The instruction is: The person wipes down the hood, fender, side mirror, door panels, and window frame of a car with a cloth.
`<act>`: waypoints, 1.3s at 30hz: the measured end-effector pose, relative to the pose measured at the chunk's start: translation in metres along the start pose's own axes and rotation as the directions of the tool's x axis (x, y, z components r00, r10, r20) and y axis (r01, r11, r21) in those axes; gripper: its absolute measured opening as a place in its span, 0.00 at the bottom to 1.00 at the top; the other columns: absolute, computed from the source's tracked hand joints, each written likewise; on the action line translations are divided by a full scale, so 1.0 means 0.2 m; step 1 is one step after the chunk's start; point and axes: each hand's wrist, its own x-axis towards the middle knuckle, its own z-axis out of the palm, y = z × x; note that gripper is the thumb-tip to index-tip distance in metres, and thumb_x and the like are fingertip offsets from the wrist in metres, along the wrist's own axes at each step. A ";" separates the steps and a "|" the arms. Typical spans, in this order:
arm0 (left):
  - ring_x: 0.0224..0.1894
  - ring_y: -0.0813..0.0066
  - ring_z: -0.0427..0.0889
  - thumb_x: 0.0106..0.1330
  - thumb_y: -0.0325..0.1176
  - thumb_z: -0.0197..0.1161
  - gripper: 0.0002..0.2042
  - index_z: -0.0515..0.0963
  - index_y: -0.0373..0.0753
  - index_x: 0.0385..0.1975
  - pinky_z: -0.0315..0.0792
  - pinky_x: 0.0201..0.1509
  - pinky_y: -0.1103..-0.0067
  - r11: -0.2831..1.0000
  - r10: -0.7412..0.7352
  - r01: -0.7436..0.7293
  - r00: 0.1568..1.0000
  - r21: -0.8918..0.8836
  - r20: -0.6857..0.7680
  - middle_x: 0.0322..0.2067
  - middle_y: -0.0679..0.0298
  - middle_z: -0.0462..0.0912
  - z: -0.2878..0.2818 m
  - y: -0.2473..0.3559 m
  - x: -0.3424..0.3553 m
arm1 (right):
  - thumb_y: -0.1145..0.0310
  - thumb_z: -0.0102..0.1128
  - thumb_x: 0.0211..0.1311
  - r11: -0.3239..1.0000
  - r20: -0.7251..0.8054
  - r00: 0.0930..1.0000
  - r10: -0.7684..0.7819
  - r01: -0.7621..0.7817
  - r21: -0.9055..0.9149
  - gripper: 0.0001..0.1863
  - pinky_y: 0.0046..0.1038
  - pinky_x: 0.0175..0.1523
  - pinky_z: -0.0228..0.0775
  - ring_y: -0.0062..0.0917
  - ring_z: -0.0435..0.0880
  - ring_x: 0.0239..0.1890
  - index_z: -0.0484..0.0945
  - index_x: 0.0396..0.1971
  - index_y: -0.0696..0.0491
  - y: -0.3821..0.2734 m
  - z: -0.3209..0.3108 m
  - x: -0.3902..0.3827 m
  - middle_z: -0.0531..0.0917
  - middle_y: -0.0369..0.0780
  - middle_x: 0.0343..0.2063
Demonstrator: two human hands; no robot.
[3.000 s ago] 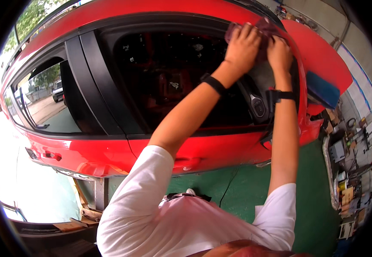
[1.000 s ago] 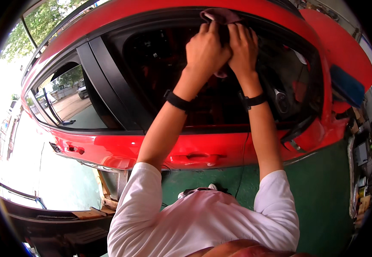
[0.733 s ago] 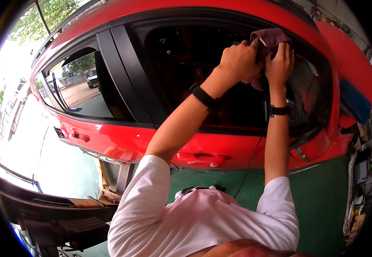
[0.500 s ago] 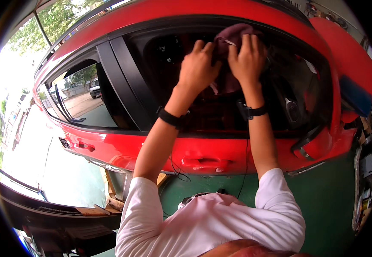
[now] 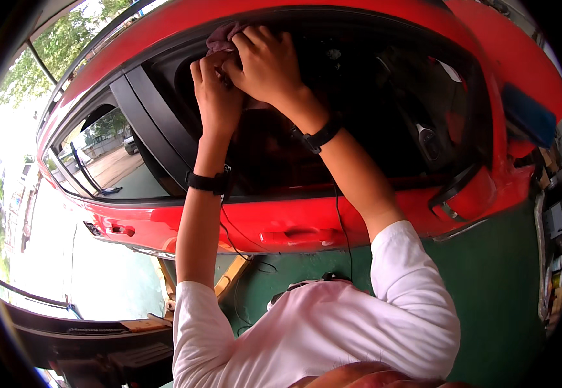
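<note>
A dark maroon cloth (image 5: 222,37) is bunched against the upper rear corner of the red car's front side window (image 5: 352,116). My right hand (image 5: 269,68) reaches across and presses the cloth with bent fingers. Just below and to its left, my left hand (image 5: 219,97) has its fingers curled at the cloth's lower part, close against the right hand. Much of the cloth is hidden behind both hands. Each wrist wears a black band with a thin cable running down from it.
The red car (image 5: 242,223) spans the view, with its side mirror (image 5: 465,194) at the right and a door handle (image 5: 297,237) below the window. A dark blue pad (image 5: 528,116) lies over the front fender. Wooden pieces (image 5: 232,275) are on the green floor (image 5: 487,278).
Both hands and the cloth have moved left along the glass, from the window's middle to its upper rear corner. The right hand is now above the left.
</note>
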 end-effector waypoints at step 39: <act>0.54 0.62 0.84 0.73 0.39 0.58 0.19 0.73 0.32 0.55 0.74 0.59 0.73 0.393 -0.079 0.732 0.630 -0.557 0.772 0.47 0.48 0.85 0.64 0.50 -0.82 | 0.62 0.61 0.71 0.801 0.197 0.778 0.596 -0.595 -0.075 0.25 0.43 0.62 0.69 0.54 0.77 0.58 0.69 0.59 0.64 0.11 -1.02 -1.11 0.77 0.58 0.56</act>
